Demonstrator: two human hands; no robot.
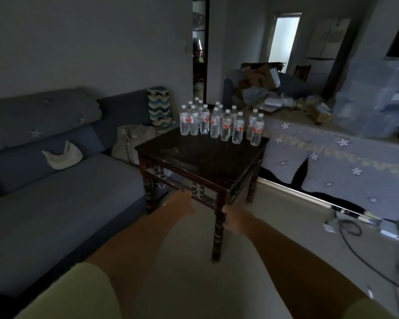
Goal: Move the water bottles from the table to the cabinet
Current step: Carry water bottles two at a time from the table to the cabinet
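Clear plastic bottles [221, 122] with red-marked labels stand upright in a tight cluster along the far edge of the dark wooden table [200, 162], none yet lifted. They sit in loose groups, a pair at the right corner just apart from the rest. Both arms reach forward low, in front of the table's near corner; the left hand [182, 204] and right hand [234, 218] hold nothing, but blur hides whether the fingers are straight or curled, so I cannot tell. A good start is probably the outer pair, gripped around the body below the label so neighbours stay standing. No cabinet shows for certain. A grey sofa [67, 180] lies left, a flowered cloth [346, 162] right, cables [352, 229] on the floor
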